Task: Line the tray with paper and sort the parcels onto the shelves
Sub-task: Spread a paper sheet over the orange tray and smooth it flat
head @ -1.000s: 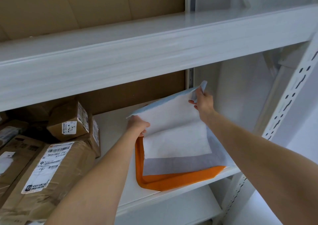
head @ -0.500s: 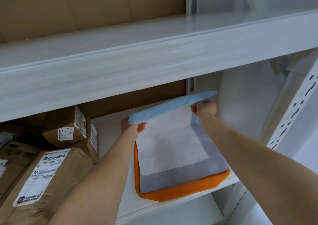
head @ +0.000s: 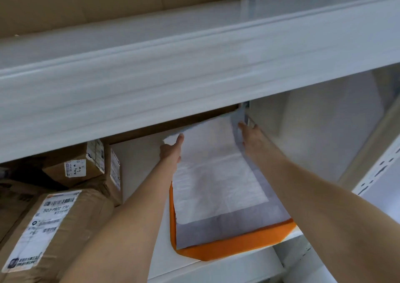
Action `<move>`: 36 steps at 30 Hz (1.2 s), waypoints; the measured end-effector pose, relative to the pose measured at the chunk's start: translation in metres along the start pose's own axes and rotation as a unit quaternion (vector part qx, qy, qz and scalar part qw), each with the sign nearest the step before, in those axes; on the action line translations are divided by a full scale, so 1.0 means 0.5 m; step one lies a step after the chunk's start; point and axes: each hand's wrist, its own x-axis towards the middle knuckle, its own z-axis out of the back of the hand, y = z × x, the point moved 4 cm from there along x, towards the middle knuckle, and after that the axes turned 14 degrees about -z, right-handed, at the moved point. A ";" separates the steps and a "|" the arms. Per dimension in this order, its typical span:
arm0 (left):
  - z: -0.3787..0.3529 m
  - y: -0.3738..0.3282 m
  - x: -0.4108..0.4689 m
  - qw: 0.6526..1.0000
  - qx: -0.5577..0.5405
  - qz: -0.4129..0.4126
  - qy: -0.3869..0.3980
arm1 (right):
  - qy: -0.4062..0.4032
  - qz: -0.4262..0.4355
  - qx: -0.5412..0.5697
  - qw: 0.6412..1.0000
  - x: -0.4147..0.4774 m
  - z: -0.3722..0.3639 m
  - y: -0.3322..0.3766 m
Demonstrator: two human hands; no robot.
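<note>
Orange tray [head: 233, 248] nearly lined, paper [head: 216, 185] pressed down at far corners under flat-fingered left hand [head: 172, 150] and right hand [head: 253, 137]; next, probably smoothing, then parcels [head: 65, 218].

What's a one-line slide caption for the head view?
Left hand and right hand press the paper liner into the orange tray on the white shelf, parcels to its left.

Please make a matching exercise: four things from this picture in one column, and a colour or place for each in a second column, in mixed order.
Things: 1 tray; 2 paper; 3 big parcel; 4 right hand.
Descriptions: A brown, left on the shelf; B orange; C touching the paper's far right edge; D white with grey border, in the tray.
Pairs: 1-B; 2-D; 3-A; 4-C.
</note>
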 end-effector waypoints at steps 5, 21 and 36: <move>-0.021 -0.004 0.000 0.990 0.099 -0.071 0.065 | 0.057 0.018 -0.292 0.954 -0.013 -0.022 -0.026; -0.057 0.027 -0.125 0.820 0.474 -0.236 0.216 | -0.021 0.078 -0.568 0.819 -0.086 0.017 -0.108; 0.040 0.072 -0.122 0.887 0.406 -0.118 0.187 | -0.128 -0.005 -0.593 0.795 -0.128 0.108 -0.166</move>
